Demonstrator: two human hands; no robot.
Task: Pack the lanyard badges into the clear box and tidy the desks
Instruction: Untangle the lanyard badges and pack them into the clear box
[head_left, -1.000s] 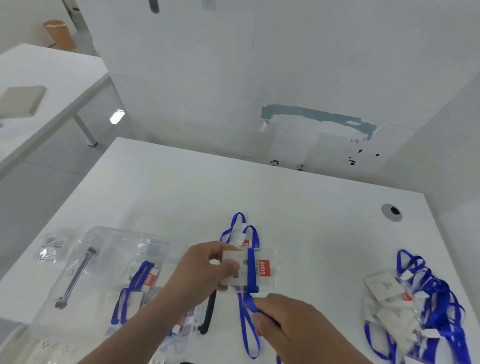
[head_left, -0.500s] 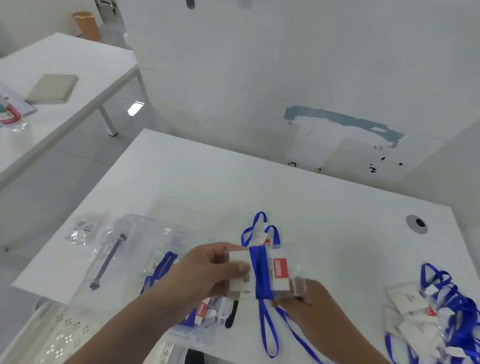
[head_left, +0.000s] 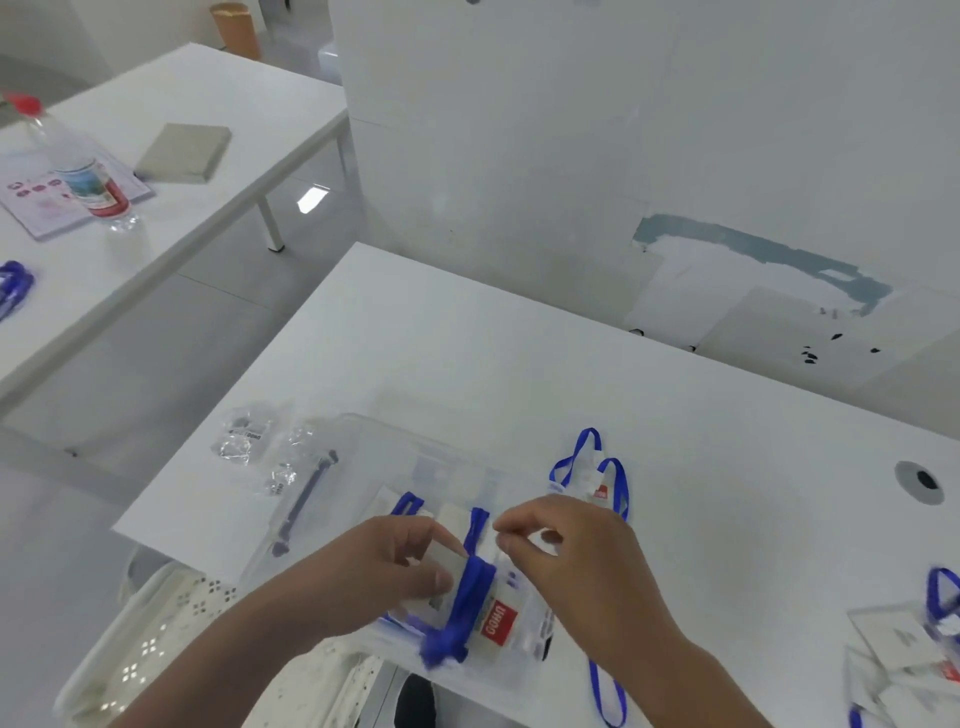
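Head-camera view over a white desk (head_left: 519, 374): a person's left hand (head_left: 395, 571) grips a lanyard badge (head_left: 488, 613) by its left edge, thumb on top, holding it above the near end of the clear box (head_left: 363, 441). The badge's blue strap (head_left: 462, 608) is wound around the plastic holder, whose red label faces up. The right hand (head_left: 571, 556) hovers just beside it, thumb and forefinger pinched together over the badge's top right corner; whether they actually grasp anything is too blurred to tell. A loose blue strap loop (head_left: 605, 696) lies on the desk under the right wrist.

Inside the box, more badges with blue straps (head_left: 408, 506) lie flat, and a dark handle bar (head_left: 306, 501) shows at its left end. Just beyond the right hand, another badge (head_left: 592, 480) with looped blue strap rests on the desk. At the near right edge sits a heap of badges (head_left: 914, 644), partly cut off. Left of the box lie crumpled clear wrappers (head_left: 249, 441). A white perforated chair (head_left: 156, 639) stands below the desk's near edge. A cable grommet (head_left: 922, 480) marks the desk's right side.

Farther left, a second desk (head_left: 208, 104) carries a plastic bottle (head_left: 78, 166) with a red cap standing on a printed sheet (head_left: 41, 208), a grey pad (head_left: 184, 153), and more blue straps (head_left: 13, 283) at the frame's edge. Beyond, a scuffed white wall (head_left: 571, 130) closes the scene.
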